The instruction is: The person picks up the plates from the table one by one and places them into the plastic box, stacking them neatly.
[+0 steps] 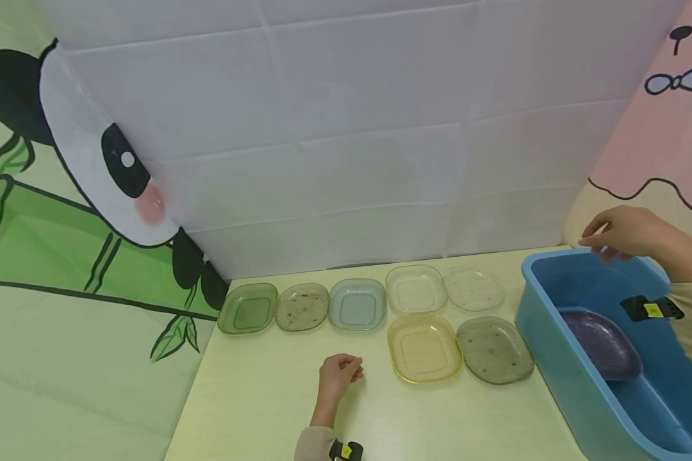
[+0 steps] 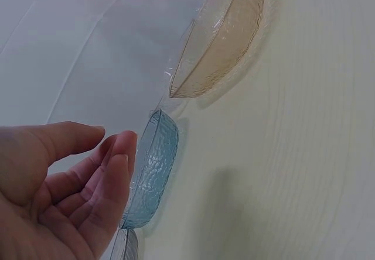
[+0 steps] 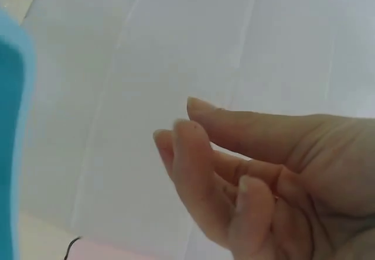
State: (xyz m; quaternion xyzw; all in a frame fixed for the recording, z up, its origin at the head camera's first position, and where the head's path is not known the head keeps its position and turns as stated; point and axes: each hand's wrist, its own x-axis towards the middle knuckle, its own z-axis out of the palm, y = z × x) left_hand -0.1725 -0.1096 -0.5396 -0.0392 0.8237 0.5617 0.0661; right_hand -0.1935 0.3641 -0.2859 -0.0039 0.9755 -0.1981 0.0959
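- Left of the left hand point(image 1: 340, 376), the tabletop point(image 1: 248, 397) offers a low path.
- Rightward, the yellow glass dish point(image 1: 425, 351) obstructs; beyond it stand the grey-green dish point(image 1: 494, 350) and the blue plastic basin point(image 1: 565, 378).
- White cloth point(image 1: 380, 160) bounds the far side.
- Inside the basin, room lies nearer than the purple dish point(image 1: 600, 346).

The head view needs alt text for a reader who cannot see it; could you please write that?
A person's empty left hand hovers over a pale table with seven clear or tinted dishes; the empty right hand is near the far rim of a blue tub holding a purple dish.
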